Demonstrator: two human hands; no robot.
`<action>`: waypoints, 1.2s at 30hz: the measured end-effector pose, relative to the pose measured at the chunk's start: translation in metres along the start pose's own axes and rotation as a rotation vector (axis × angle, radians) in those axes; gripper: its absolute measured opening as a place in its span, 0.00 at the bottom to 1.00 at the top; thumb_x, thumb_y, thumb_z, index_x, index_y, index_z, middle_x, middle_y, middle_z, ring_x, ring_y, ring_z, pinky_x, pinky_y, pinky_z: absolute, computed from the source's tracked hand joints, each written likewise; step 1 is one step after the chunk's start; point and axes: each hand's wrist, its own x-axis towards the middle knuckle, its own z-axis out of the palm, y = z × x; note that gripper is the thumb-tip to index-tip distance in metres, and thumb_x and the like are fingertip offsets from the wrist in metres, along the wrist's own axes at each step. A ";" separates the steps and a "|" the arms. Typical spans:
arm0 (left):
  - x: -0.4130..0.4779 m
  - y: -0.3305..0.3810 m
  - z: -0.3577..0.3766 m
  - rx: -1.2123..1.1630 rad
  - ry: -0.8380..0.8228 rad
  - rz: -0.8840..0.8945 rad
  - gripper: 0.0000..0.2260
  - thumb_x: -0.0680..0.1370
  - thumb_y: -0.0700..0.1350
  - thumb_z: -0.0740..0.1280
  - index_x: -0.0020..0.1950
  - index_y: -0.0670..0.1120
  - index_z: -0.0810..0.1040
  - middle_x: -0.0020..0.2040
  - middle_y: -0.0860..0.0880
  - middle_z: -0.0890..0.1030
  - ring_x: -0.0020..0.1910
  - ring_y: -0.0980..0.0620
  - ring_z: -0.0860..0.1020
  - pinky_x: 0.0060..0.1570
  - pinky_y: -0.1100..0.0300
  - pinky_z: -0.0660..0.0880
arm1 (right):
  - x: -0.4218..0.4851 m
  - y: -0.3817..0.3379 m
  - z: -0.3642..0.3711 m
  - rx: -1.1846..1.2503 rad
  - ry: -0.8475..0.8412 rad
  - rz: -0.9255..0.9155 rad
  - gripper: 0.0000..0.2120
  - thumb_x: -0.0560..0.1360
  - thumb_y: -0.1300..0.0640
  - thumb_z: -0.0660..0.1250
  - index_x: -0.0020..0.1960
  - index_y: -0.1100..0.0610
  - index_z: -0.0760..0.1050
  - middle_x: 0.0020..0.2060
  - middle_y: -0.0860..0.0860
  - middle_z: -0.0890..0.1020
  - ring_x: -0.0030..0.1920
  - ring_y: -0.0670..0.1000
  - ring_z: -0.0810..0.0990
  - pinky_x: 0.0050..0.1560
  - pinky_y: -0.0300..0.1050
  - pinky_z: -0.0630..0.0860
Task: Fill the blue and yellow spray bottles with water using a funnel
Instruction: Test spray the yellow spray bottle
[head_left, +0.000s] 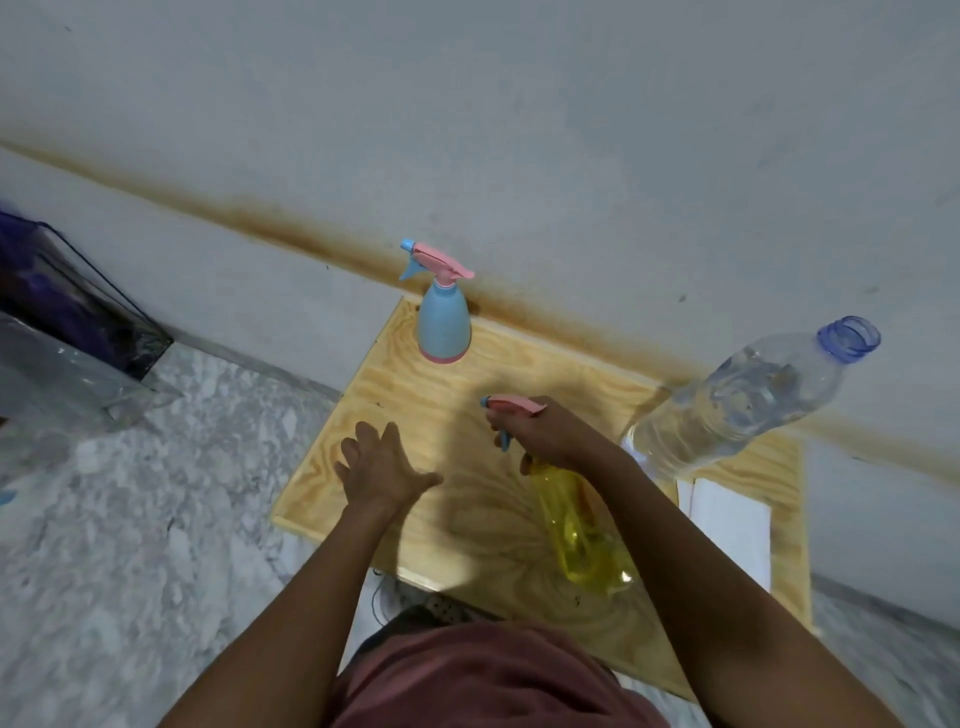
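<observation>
Head view, looking down on a light wooden worktop (519, 374) set against a grey wall (519, 104) with a brownish stain band running across it.

Right hand (545, 434), centre of the frame: closed around the neck of the yellow spray bottle (582, 535), fingers (506, 423) wrapped just under its pink trigger head (514, 404). The bottle body is translucent and extends toward the lower centre-right of the frame, standing on the worktop; whether it holds any water cannot be told.

Left hand (379, 467), left of centre: empty, palm down over the worktop, fingers spread with the thumb pointing right. Contact with the wood cannot be told.

Blue spray bottle (444, 325), upper centre: upright at the far edge of the worktop, near the wall, pink-and-blue trigger head fitted, well apart from both hands.

Clear water bottle (743, 400), right of the frame: uncapped, blue-tinted neck toward the upper right, standing on the worktop just right of the right forearm, with liquid inside.

A white sheet (727, 525) lies on the worktop below the water bottle. Marbled floor (130, 519) at left; clear plastic container (62, 374) at the left edge.
</observation>
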 end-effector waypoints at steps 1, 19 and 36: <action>0.002 0.000 0.000 -0.005 0.000 -0.006 0.46 0.60 0.71 0.73 0.70 0.51 0.64 0.70 0.44 0.59 0.67 0.39 0.61 0.66 0.42 0.65 | 0.005 0.002 0.002 -0.017 -0.007 0.000 0.16 0.80 0.45 0.62 0.59 0.54 0.80 0.47 0.55 0.84 0.35 0.51 0.81 0.41 0.49 0.81; 0.003 0.001 0.002 -0.065 0.017 -0.031 0.43 0.59 0.69 0.76 0.67 0.52 0.67 0.68 0.47 0.61 0.66 0.43 0.61 0.68 0.45 0.64 | 0.025 0.010 0.007 0.034 0.036 0.047 0.13 0.79 0.47 0.64 0.54 0.54 0.80 0.40 0.54 0.84 0.39 0.52 0.82 0.39 0.47 0.80; -0.040 0.059 -0.045 -0.450 -0.430 0.523 0.48 0.63 0.61 0.80 0.77 0.56 0.59 0.75 0.56 0.62 0.73 0.56 0.62 0.72 0.55 0.64 | -0.036 -0.008 -0.019 0.314 0.368 -0.333 0.08 0.73 0.52 0.74 0.47 0.57 0.83 0.37 0.52 0.85 0.33 0.52 0.84 0.36 0.39 0.77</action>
